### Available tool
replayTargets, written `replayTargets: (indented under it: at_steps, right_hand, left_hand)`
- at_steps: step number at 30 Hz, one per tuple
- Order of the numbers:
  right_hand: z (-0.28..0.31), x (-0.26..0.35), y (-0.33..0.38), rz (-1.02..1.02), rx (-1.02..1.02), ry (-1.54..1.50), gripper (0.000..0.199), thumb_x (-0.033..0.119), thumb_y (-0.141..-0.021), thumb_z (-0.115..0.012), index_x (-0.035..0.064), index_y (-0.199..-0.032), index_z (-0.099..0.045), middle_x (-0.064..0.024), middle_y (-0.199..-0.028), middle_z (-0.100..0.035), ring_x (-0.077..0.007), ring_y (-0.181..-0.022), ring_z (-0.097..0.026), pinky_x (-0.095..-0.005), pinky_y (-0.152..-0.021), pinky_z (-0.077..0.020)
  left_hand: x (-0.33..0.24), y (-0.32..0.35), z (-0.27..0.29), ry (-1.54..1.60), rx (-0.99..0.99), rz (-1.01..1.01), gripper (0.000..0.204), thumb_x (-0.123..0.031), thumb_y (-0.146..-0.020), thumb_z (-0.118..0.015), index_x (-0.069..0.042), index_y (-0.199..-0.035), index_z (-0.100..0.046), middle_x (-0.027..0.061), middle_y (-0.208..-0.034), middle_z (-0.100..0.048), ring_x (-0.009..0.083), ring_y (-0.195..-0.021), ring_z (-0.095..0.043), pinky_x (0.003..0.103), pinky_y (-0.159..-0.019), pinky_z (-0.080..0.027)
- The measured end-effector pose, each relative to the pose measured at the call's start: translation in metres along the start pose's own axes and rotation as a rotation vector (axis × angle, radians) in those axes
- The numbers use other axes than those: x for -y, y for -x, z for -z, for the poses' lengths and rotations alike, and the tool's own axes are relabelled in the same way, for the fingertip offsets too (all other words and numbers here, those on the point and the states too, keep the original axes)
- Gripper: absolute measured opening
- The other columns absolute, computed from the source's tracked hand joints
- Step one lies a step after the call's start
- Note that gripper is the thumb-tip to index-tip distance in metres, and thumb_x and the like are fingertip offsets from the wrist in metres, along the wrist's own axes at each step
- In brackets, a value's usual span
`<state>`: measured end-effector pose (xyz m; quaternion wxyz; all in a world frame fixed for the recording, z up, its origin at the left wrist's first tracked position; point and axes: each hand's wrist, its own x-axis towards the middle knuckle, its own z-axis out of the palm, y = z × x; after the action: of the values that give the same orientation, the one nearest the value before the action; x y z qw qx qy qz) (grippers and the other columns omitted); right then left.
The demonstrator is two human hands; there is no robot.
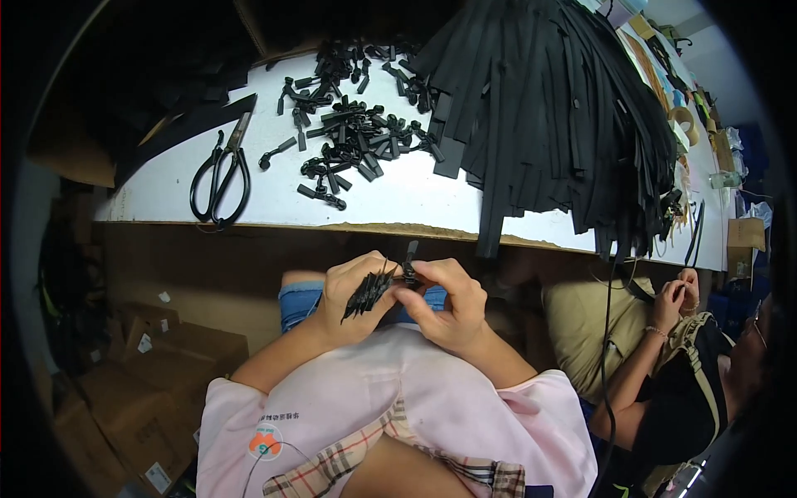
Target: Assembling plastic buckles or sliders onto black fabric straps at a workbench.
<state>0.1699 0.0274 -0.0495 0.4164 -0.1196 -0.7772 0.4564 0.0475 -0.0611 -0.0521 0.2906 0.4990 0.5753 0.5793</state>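
Just in front of my lap, my left hand [350, 289] is closed around a bundle of short black strips [368, 295], whose thin ends fan out across the palm. My right hand [452, 300] meets it and pinches a small black zipper slider [409, 272] between thumb and forefinger. A flat pull tab points up from the slider. The fingertips of both hands nearly touch there, and whether the slider is joined to a strip is hidden. Beyond the hands, a loose pile of black zipper sliders [357, 137] with pull tabs lies on the white table [274, 195].
Black-handled scissors [221, 170] lie left of the sliders. Long black zipper tapes [540, 108] heap at the right and hang over the table's edge. A co-worker's hands [677, 297] work at the far right. Cardboard boxes [158, 373] stand on the floor at left.
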Motion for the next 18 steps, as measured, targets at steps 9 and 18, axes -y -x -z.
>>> replayTargets:
  at_steps: [9,18]
  right_hand:
    - [0.002,-0.006,-0.001,0.179,0.079,0.264,0.031,-0.007,-0.063,-0.062,-0.0042,-0.092,-0.053,-0.0091,-0.063,-0.054,-0.018,-0.05,-0.054,-0.0229,-0.044,-0.0429]
    - [0.006,-0.005,-0.008,0.102,0.124,0.187,0.028,-0.006,-0.064,-0.062,-0.0044,-0.09,-0.054,-0.0102,-0.063,-0.054,-0.0174,-0.05,-0.054,-0.0227,-0.043,-0.043]
  left_hand:
    - [0.002,0.006,-0.008,0.265,-0.014,0.258,0.01,-0.005,-0.078,-0.055,0.002,-0.086,-0.055,0.0057,-0.077,-0.056,0.0101,-0.068,-0.051,0.022,-0.062,-0.041]
    - [0.003,0.007,-0.01,0.197,-0.043,0.235,0.009,-0.004,-0.077,-0.056,0.002,-0.085,-0.056,0.0058,-0.076,-0.058,0.0096,-0.068,-0.054,0.022,-0.062,-0.043]
